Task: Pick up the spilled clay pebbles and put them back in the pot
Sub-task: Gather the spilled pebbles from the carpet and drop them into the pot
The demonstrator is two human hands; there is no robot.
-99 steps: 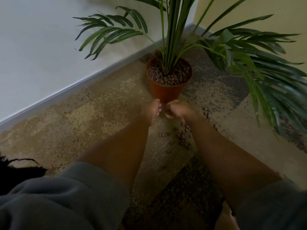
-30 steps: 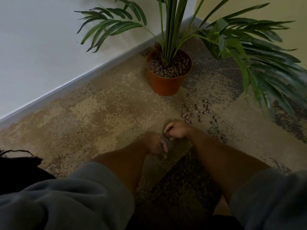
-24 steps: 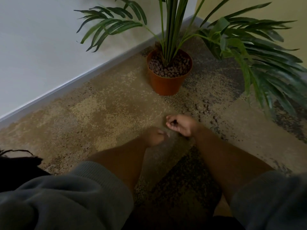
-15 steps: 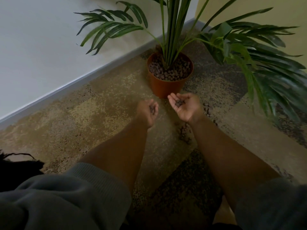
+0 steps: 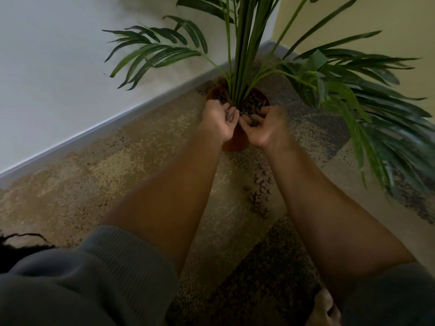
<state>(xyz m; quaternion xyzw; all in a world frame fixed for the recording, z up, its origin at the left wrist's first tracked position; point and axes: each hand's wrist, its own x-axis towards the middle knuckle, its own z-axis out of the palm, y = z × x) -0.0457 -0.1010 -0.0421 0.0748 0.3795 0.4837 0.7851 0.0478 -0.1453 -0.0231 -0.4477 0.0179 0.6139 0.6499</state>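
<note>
An orange pot (image 5: 236,141) holding a palm plant stands in the room's corner, its top filled with brown clay pebbles (image 5: 255,105). My left hand (image 5: 217,120) and my right hand (image 5: 263,128) are side by side over the pot's near rim, palms turned inward and cupped, each with a few pebbles in it. Both hands cover the front of the pot. A trail of spilled pebbles (image 5: 259,196) lies on the carpet between my forearms, below the pot.
Long green fronds (image 5: 367,118) hang low to the right of the pot, others (image 5: 155,55) spread left. A white wall and baseboard (image 5: 98,135) run diagonally on the left; a yellow wall stands behind. My bare foot (image 5: 323,309) shows at the bottom right.
Both hands rose from the carpet with pebbles cupped in them and moved forward to the pot's rim.
</note>
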